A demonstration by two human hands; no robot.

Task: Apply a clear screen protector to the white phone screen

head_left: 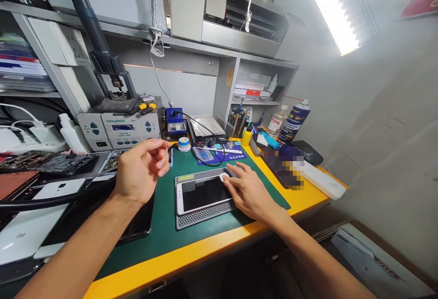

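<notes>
The white-framed smartphone with a dark screen [202, 195] lies on a perforated grey metal plate [205, 214] on the green bench mat [164, 235]. The right hand [248, 191] rests flat and relaxed on the phone's right end; the left hand [142, 169] hovers above the mat, fingers loosely curled, holding nothing

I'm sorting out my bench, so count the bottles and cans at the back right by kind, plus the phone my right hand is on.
White phone on the perforated metal plate, under the right hand: 1
Dark blue spray can: 1
Clear bottle: 1
Small yellow bottle: 1
Total: 4
</notes>
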